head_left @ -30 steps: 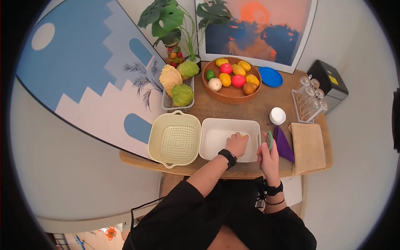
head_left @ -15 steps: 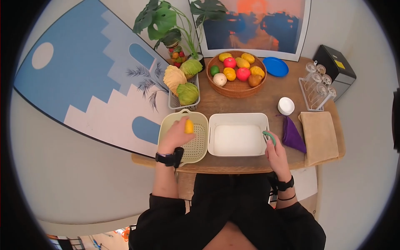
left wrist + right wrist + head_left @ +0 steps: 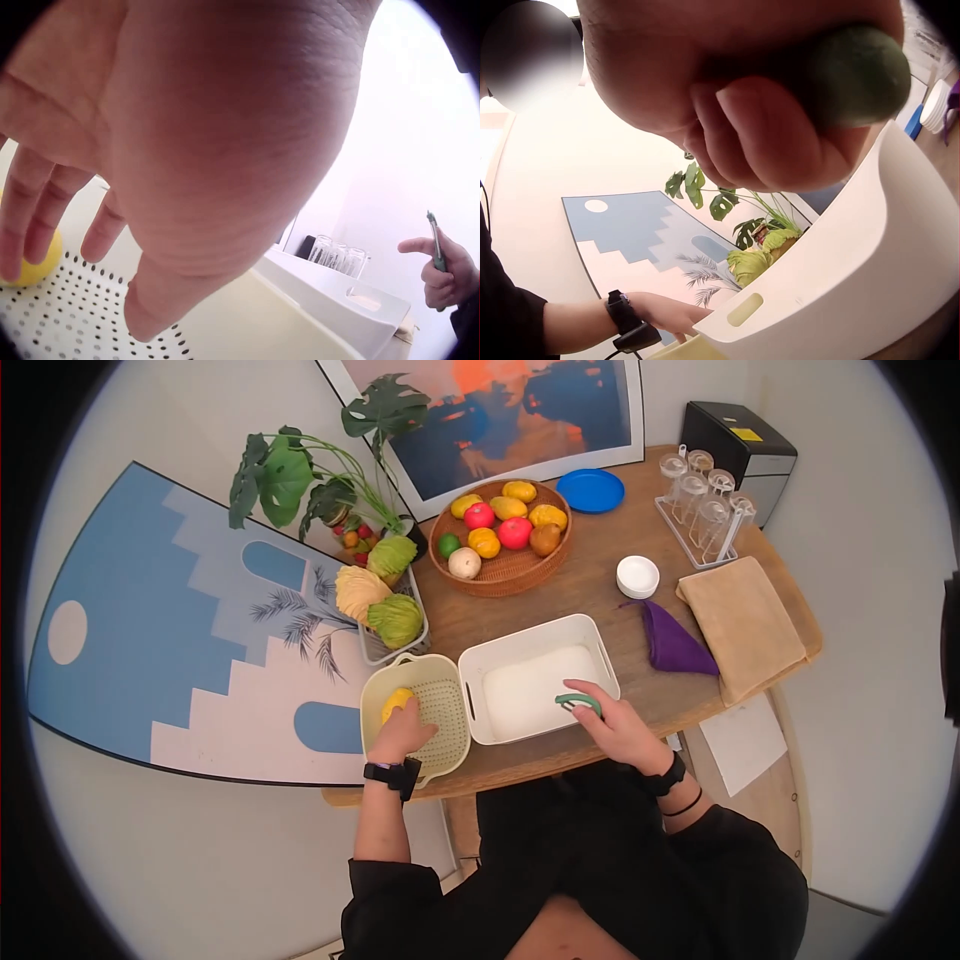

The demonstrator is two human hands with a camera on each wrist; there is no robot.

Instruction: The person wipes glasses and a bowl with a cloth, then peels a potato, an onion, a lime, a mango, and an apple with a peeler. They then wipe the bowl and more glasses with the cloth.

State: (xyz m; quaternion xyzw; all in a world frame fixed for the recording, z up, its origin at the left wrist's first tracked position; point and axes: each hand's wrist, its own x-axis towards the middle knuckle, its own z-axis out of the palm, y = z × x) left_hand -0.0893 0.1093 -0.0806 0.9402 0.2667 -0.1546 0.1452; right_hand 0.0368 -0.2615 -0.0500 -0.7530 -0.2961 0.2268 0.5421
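My left hand (image 3: 404,732) is down in the pale yellow-green colander (image 3: 445,700), beside a yellow lemon (image 3: 396,702) at its far left. In the left wrist view the fingers (image 3: 105,229) hang loosely extended, and the lemon (image 3: 43,262) lies behind their tips on the perforated base. My right hand (image 3: 622,732) grips a green-handled peeler (image 3: 580,702) over the near right edge of the white rectangular tub (image 3: 530,685). Seen from the right wrist, curled fingers (image 3: 769,135) wrap the green handle (image 3: 870,75).
Behind stand a wicker basket (image 3: 505,582) of fruit and a crate (image 3: 422,638) of cabbages. To the right are white bowls (image 3: 638,577), a purple cloth (image 3: 675,640), a folded beige cloth (image 3: 745,625) and a rack of glasses (image 3: 700,510). A blue plate (image 3: 590,491) lies at the back.
My left hand carried the lemon from the white tub left into the colander, and its fingers have loosened. My right hand moved left over the tub's edge with the peeler. The head view turned.
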